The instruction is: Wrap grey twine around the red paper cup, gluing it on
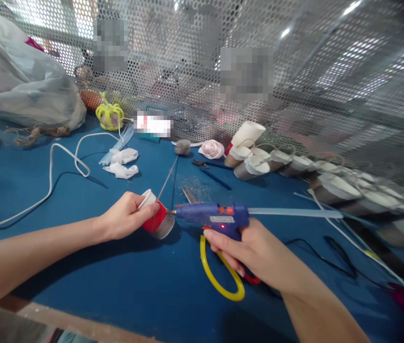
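Note:
My left hand (pixel 127 216) grips a small paper cup (pixel 156 220), tilted on its side, with a red band and grey cord wound round part of it. The cord runs taut from the cup to a ball of grey twine (pixel 182 147) farther back. In my right hand (pixel 255 250) is a blue glue gun (pixel 211 214), its red light lit and a long clear glue stick (pixel 294 213) out of its rear. The nozzle meets the cup's side near the cord's edge. Beneath the gun lie scissors with yellow handles (pixel 207 271), partly hidden by my right hand.
Pliers (pixel 211 174) and a pink fabric rose (pixel 211 149) lie behind the gun. Several wrapped cups (pixel 253 166) line the right back. White scraps (pixel 121 170), a white cable (pixel 51 176) and a plastic bag (pixel 34 81) are at left. Perforated metal mesh (pixel 187 57) stands behind.

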`<state>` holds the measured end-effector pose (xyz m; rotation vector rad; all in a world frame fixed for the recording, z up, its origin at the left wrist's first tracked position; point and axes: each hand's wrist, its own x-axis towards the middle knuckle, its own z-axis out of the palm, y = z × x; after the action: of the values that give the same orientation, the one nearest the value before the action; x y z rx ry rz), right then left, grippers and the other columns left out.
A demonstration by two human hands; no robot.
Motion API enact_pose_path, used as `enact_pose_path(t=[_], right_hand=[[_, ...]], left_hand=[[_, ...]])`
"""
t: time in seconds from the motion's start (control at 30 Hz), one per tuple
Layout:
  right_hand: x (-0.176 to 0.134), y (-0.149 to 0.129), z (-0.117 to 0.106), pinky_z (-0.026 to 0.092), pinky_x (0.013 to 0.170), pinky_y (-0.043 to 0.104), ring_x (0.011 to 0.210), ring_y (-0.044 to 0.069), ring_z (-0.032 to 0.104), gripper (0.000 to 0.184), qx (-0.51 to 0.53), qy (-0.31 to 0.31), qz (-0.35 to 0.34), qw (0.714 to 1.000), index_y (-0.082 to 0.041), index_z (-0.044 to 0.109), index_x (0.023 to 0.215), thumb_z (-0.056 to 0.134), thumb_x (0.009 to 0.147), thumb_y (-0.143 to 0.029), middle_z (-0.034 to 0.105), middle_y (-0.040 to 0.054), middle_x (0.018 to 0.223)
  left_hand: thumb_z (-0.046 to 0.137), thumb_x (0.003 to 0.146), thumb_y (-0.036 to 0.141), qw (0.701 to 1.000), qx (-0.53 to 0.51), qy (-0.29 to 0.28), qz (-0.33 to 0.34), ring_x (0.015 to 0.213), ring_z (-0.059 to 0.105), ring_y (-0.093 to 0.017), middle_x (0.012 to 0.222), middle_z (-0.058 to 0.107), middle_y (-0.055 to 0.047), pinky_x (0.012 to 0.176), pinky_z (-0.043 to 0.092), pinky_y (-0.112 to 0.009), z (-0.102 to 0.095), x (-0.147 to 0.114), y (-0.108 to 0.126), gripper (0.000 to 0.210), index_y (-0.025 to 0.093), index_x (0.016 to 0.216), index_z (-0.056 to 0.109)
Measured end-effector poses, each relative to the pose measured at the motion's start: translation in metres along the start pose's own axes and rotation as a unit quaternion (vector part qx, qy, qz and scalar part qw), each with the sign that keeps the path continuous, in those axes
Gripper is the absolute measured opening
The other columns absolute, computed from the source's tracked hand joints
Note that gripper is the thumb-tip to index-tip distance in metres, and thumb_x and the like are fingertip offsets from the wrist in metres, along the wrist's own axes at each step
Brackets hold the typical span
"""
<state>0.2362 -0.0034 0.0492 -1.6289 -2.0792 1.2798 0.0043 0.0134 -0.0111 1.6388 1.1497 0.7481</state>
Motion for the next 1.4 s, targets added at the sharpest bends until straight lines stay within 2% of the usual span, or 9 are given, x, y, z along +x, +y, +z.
enact_pose_path(t=[0.13, 0.3, 0.37, 0.43, 0.6, 0.77, 0.97, 1.17, 1.4], right_hand=[[-0.001, 0.000, 0.001, 0.039, 0.043, 0.022, 0.035, 0.008, 0.041, 0.035, -0.011, 0.012, -0.002, 1.000, -0.019, 0.046, 0.060, 0.045, 0.079, -0.048, 0.043, -0.0062, 0.037], [-0.003, -0.005, 0.005, 0.040, 0.043, 0.024, 0.034, 0.010, 0.042, 0.034, -0.054, 0.034, 0.003, 0.998, -0.021, 0.048, 0.059, 0.046, 0.077, -0.049, 0.043, -0.0055, 0.034], [-0.006, -0.008, 0.009, 0.040, 0.042, 0.026, 0.034, 0.013, 0.044, 0.029, -0.109, 0.081, -0.019, 0.991, -0.022, 0.053, 0.062, 0.048, 0.076, -0.046, 0.044, -0.0045, 0.035], [-0.008, -0.010, 0.013, 0.041, 0.045, 0.028, 0.038, 0.015, 0.048, 0.024, -0.166, 0.125, -0.061, 0.976, -0.022, 0.057, 0.065, 0.049, 0.075, -0.043, 0.051, -0.0015, 0.041], [-0.012, -0.017, 0.019, 0.046, 0.053, 0.032, 0.055, 0.021, 0.058, 0.020, -0.217, 0.158, -0.102, 0.958, -0.021, 0.062, 0.071, 0.049, 0.074, -0.037, 0.061, 0.0063, 0.059], [-0.015, -0.011, 0.026, 0.041, 0.044, 0.027, 0.047, 0.015, 0.052, 0.019, -0.222, 0.149, -0.109, 0.958, -0.023, 0.056, 0.063, 0.051, 0.075, -0.037, 0.058, 0.0020, 0.056], [-0.016, -0.007, 0.033, 0.042, 0.049, 0.025, 0.051, 0.014, 0.052, 0.018, -0.198, 0.162, -0.134, 0.957, -0.023, 0.048, 0.063, 0.051, 0.077, -0.033, 0.055, -0.0023, 0.055], [-0.017, -0.008, 0.034, 0.044, 0.052, 0.026, 0.053, 0.015, 0.055, 0.015, -0.215, 0.178, -0.156, 0.948, -0.022, 0.050, 0.065, 0.051, 0.077, -0.030, 0.058, -0.0016, 0.059], [-0.015, -0.011, 0.024, 0.047, 0.051, 0.025, 0.053, 0.017, 0.058, 0.016, -0.214, 0.174, -0.125, 0.953, -0.024, 0.059, 0.070, 0.048, 0.077, -0.034, 0.063, 0.0015, 0.060]], left_hand=[[0.038, 0.079, 0.041, 1.000, -0.002, 0.006, -0.004, 0.049, 0.028, -0.007, 0.050, 0.035, 0.004, 0.045, 0.025, -0.020, 0.001, 0.001, 0.000, 0.039, 0.010, 0.058, 0.051], [0.042, 0.077, 0.039, 0.999, -0.018, 0.028, -0.009, 0.048, 0.038, -0.009, 0.050, 0.047, 0.002, 0.046, 0.030, -0.020, 0.001, 0.001, 0.000, 0.037, 0.010, 0.063, 0.058], [0.044, 0.077, 0.039, 0.999, -0.025, 0.040, -0.015, 0.048, 0.041, -0.009, 0.051, 0.051, 0.001, 0.046, 0.031, -0.020, 0.002, 0.002, 0.000, 0.036, 0.010, 0.064, 0.060], [0.045, 0.076, 0.039, 0.998, -0.032, 0.050, -0.025, 0.048, 0.042, -0.010, 0.052, 0.054, 0.000, 0.045, 0.032, -0.020, 0.002, 0.003, -0.001, 0.036, 0.010, 0.065, 0.061], [0.044, 0.076, 0.042, 0.996, -0.027, 0.066, -0.056, 0.043, 0.035, -0.008, 0.047, 0.048, 0.002, 0.042, 0.027, -0.020, 0.002, 0.005, 0.001, 0.038, 0.011, 0.061, 0.058], [0.043, 0.076, 0.041, 0.994, -0.050, 0.068, -0.074, 0.043, 0.034, -0.007, 0.046, 0.047, 0.003, 0.042, 0.025, -0.019, 0.003, 0.007, 0.004, 0.037, 0.012, 0.056, 0.054], [0.044, 0.075, 0.040, 0.991, -0.061, 0.084, -0.081, 0.041, 0.034, -0.007, 0.045, 0.046, 0.004, 0.042, 0.025, -0.019, 0.004, 0.009, 0.003, 0.035, 0.014, 0.054, 0.051], [0.042, 0.077, 0.037, 0.990, -0.095, 0.056, -0.088, 0.040, 0.036, -0.007, 0.044, 0.051, 0.002, 0.042, 0.025, -0.019, 0.005, 0.008, 0.006, 0.035, 0.013, 0.053, 0.053], [0.042, 0.077, 0.039, 0.993, -0.071, 0.059, -0.076, 0.045, 0.037, -0.008, 0.049, 0.051, 0.001, 0.045, 0.027, -0.020, 0.004, 0.006, 0.005, 0.037, 0.011, 0.059, 0.058]])
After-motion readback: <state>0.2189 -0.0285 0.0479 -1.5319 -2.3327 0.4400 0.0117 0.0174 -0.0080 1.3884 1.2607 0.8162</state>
